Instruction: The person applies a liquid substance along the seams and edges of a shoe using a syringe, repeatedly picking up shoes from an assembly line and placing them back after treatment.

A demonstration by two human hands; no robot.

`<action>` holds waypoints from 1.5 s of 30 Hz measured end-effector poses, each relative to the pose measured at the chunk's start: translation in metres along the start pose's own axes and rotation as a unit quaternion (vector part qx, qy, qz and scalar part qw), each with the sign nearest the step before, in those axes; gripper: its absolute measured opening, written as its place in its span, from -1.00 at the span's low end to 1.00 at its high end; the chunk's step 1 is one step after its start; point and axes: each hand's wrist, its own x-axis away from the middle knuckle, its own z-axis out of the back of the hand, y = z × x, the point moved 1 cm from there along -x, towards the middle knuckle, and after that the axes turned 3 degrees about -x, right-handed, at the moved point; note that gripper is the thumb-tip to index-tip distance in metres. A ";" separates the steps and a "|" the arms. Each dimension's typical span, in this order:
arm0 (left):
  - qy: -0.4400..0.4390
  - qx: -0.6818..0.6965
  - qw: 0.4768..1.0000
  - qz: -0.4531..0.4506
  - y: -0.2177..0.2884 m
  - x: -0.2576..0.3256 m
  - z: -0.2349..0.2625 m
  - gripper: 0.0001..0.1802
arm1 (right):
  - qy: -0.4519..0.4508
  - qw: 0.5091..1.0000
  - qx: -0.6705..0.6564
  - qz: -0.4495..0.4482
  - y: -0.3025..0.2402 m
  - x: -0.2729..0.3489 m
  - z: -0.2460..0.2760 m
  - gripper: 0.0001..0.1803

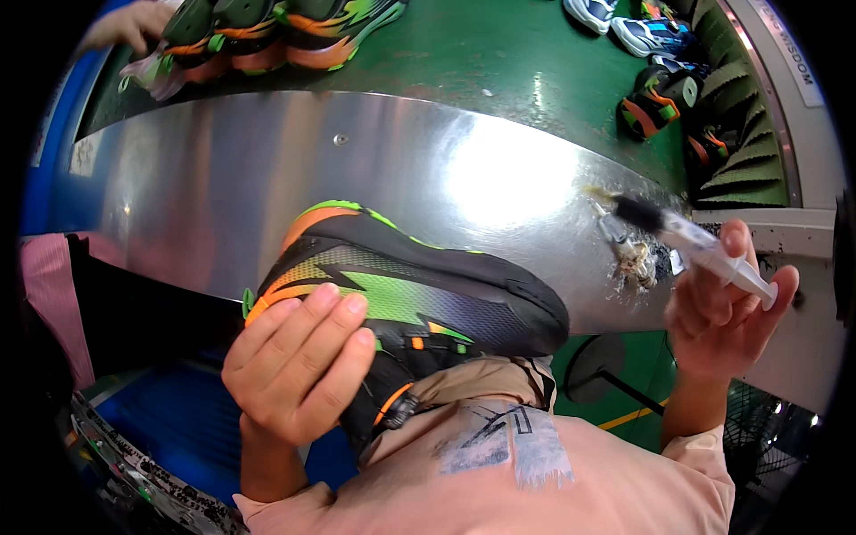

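My left hand (299, 361) grips a black sneaker (437, 299) with green and orange panels, fingers pressed on its side. The shoe lies tilted on its side in front of my body, toe to the right, sole edge facing away. Off to the right, my right hand (718, 316) holds a plastic syringe (713, 259), its barrel between the fingers and the thumb at the plunger end. Dark material shows in the syringe's front part, and its tip points to the upper left, above the metal ledge (241, 178). The tip itself is blurred.
Beyond the ledge, a green surface (464, 62) carries several matching sneakers (325, 36) at the left and more shoes (655, 98) at the right. Another person's hand (129, 27) touches the far left shoes. A messy clump of residue (635, 263) sits by the ledge's right end.
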 end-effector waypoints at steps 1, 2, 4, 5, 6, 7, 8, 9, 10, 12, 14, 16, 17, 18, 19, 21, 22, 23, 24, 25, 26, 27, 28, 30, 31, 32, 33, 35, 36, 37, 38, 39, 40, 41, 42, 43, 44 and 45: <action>-0.001 0.002 1.000 -0.001 0.002 -0.002 -0.001 -0.92 | -0.039 0.999 -0.014 -0.027 0.003 -0.013 -0.010 -0.37; -0.004 0.006 1.000 0.009 0.005 -0.003 -0.002 -0.92 | -0.076 0.995 -0.025 -0.053 0.007 -0.025 -0.022 -0.40; -0.004 0.019 1.000 0.015 0.009 -0.004 -0.004 -0.90 | -0.104 0.989 -0.033 -0.096 0.017 -0.047 -0.039 -0.34; -0.006 0.021 1.000 0.015 0.010 -0.005 -0.006 -0.90 | -0.115 0.986 -0.036 -0.114 0.022 -0.056 -0.046 -0.31; 0.004 0.023 1.000 0.014 0.013 -0.006 -0.009 -0.89 | -0.118 0.984 -0.028 -0.128 0.024 -0.062 -0.049 -0.30; 0.000 0.044 0.999 0.022 0.017 -0.008 -0.010 -0.86 | -0.117 0.983 -0.021 -0.144 0.024 -0.066 -0.050 -0.28; -0.007 0.044 0.999 0.028 0.020 -0.009 -0.010 -0.85 | -0.115 0.980 -0.015 -0.159 0.025 -0.069 -0.051 -0.27; -0.013 0.043 0.998 0.033 0.022 -0.010 -0.012 -0.84 | -0.116 0.978 -0.008 -0.172 0.027 -0.073 -0.052 -0.26; -0.003 0.042 0.999 0.033 0.024 -0.009 -0.016 -0.86 | -0.118 0.977 -0.010 -0.178 0.030 -0.074 -0.052 -0.26; 0.002 0.052 0.998 0.034 0.026 -0.009 -0.022 -0.88 | -0.101 0.978 -0.008 -0.183 0.033 -0.075 -0.052 -0.28; -0.004 0.035 0.999 0.027 0.031 -0.008 -0.020 -0.88 | -0.080 0.983 -0.011 -0.164 0.029 -0.066 -0.047 -0.31; -0.015 0.028 0.999 0.031 0.036 -0.005 -0.023 -0.87 | -0.053 0.989 -0.017 -0.138 0.026 -0.057 -0.032 -0.36; -0.017 0.034 0.999 0.034 0.036 -0.006 -0.024 -0.87 | -0.018 0.994 0.010 -0.104 0.021 -0.052 -0.020 -0.39; -0.016 0.039 0.999 0.035 0.034 -0.006 -0.031 -0.87 | 0.019 0.997 0.042 -0.068 0.020 -0.048 -0.005 -0.41; -0.018 0.048 0.998 0.037 0.036 -0.006 -0.031 -0.86 | 0.093 0.992 0.078 -0.043 0.016 -0.039 0.008 -0.44; -0.010 0.039 0.999 0.032 0.033 -0.008 -0.028 -0.86 | 0.224 0.963 0.146 0.009 0.006 -0.018 0.035 -0.50; -0.009 0.041 0.999 0.026 0.029 -0.011 -0.030 -0.86 | 0.293 0.938 0.182 0.034 0.003 -0.005 0.051 -0.52; -0.010 0.039 0.999 0.018 0.030 -0.016 -0.031 -0.86 | 0.346 0.912 0.211 0.060 -0.002 0.013 0.069 -0.54; -0.020 0.034 0.999 0.011 0.028 -0.019 -0.029 -0.86 | 0.393 0.887 0.231 0.069 -0.004 0.028 0.085 -0.55; -0.029 0.036 0.999 0.011 0.026 -0.018 -0.028 -0.85 | 0.435 0.861 0.255 0.071 -0.004 0.038 0.098 -0.56; -0.025 0.031 0.999 0.008 0.020 -0.018 -0.026 -0.84 | 0.471 0.838 0.267 0.062 -0.001 0.048 0.111 -0.58; -0.018 0.025 0.999 0.008 0.016 -0.018 -0.026 -0.83 | 0.500 0.819 0.279 0.046 0.001 0.060 0.119 -0.60; -0.025 0.019 0.999 0.010 0.010 -0.016 -0.025 -0.83 | 0.501 0.820 0.276 0.017 0.006 0.067 0.121 -0.61; -0.036 0.014 0.999 0.029 0.007 -0.014 -0.017 -0.81 | 0.489 0.834 0.254 -0.019 0.011 0.079 0.122 -0.64; -0.031 0.003 0.999 0.033 0.008 -0.013 -0.016 -0.81 | 0.476 0.846 0.239 -0.018 0.009 0.080 0.117 -0.62; -0.027 0.000 0.999 0.036 0.010 -0.012 -0.015 -0.83 | 0.466 0.855 0.226 -0.016 0.006 0.082 0.111 -0.59; -0.024 -0.001 0.999 0.038 0.012 -0.013 -0.015 -0.84 | 0.459 0.863 0.211 -0.014 0.003 0.086 0.106 -0.56; -0.016 -0.002 0.999 0.039 0.015 -0.014 -0.019 -0.85 | 0.420 0.893 0.158 0.042 -0.010 0.070 0.082 -0.52; -0.007 -0.001 0.999 0.042 0.014 -0.014 -0.019 -0.86 | 0.384 0.914 0.120 0.061 -0.019 0.058 0.067 -0.49; -0.007 -0.003 0.999 0.042 0.014 -0.013 -0.019 -0.86 | 0.320 0.943 0.070 0.063 -0.021 0.046 0.056 -0.46; -0.006 -0.005 0.999 0.042 0.015 -0.013 -0.019 -0.87 | 0.258 0.964 0.018 0.058 -0.023 0.035 0.045 -0.43; -0.003 -0.007 0.999 0.046 0.014 -0.011 -0.019 -0.87 | 0.174 0.984 -0.002 0.041 -0.016 0.015 0.027 -0.42; -0.001 -0.004 0.999 0.045 0.012 -0.009 -0.019 -0.86 | 0.091 0.995 -0.019 0.020 -0.009 -0.003 0.009 -0.41; 0.002 -0.003 0.999 0.045 0.011 -0.007 -0.019 -0.86 | 0.008 1.000 -0.020 -0.011 0.002 -0.023 -0.007 -0.39; 0.004 0.002 0.999 0.044 0.009 -0.005 -0.019 -0.86 | -0.072 0.996 -0.015 -0.042 0.013 -0.043 -0.022 -0.38; 0.001 0.011 0.999 0.048 0.010 -0.004 -0.018 -0.86 | -0.092 0.993 -0.011 -0.079 0.021 -0.054 -0.035 -0.34; -0.001 0.021 0.998 0.052 0.012 -0.005 -0.017 -0.86 | -0.112 0.987 -0.005 -0.114 0.027 -0.063 -0.048 -0.31; -0.002 0.032 0.998 0.055 0.015 -0.006 -0.018 -0.86 | -0.090 0.985 -0.003 -0.148 0.030 -0.068 -0.060 -0.28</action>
